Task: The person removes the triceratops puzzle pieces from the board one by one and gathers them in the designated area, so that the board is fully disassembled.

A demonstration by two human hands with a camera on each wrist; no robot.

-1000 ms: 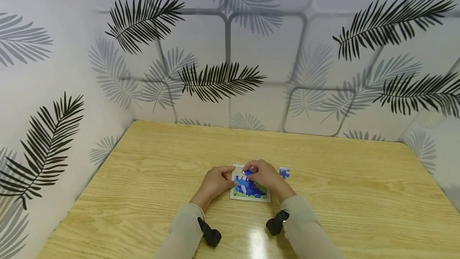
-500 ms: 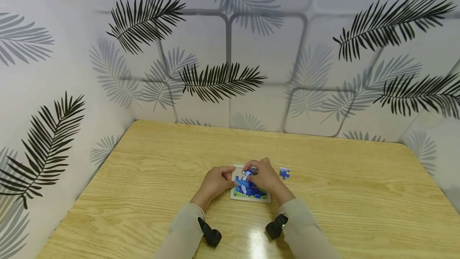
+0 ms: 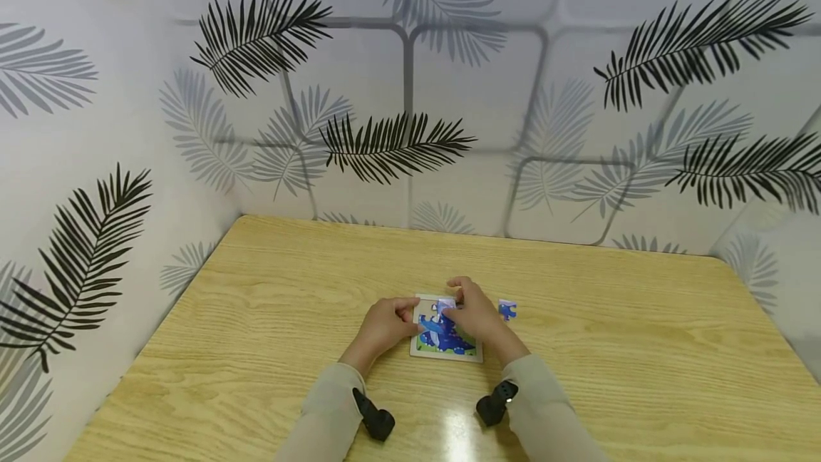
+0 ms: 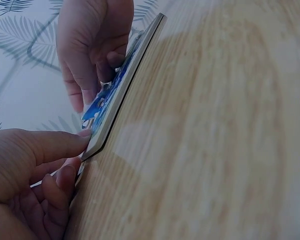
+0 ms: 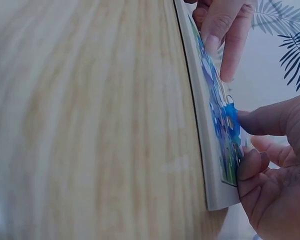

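Observation:
A small framed jigsaw puzzle [image 3: 447, 358] with a blue dinosaur picture lies on the table in the head view. My left hand [image 3: 383, 323] holds the frame's left side, thumb low on the edge and index finger near the upper corner. Over the right half is my right hand [image 3: 477, 316]; its thumb presses at a blue jigsaw piece [image 3: 445, 304] at the upper middle, with the index finger raised away from it. In the right wrist view this blue piece [image 5: 232, 124] stands slightly proud of the picture beneath the thumb. Bare backing shows at the upper left.
A loose jigsaw piece [image 3: 507, 310] lies on the wooden table [image 3: 628, 348] just right of my right hand. Behind the table rises a wall [image 3: 462, 191] with leaf patterns. Each wrist carries a black camera [image 3: 378, 423].
My right index finger has lifted off the blue piece and moved up and right, uncovering it at the upper middle. The thumb stays on it; my left hand has not moved.

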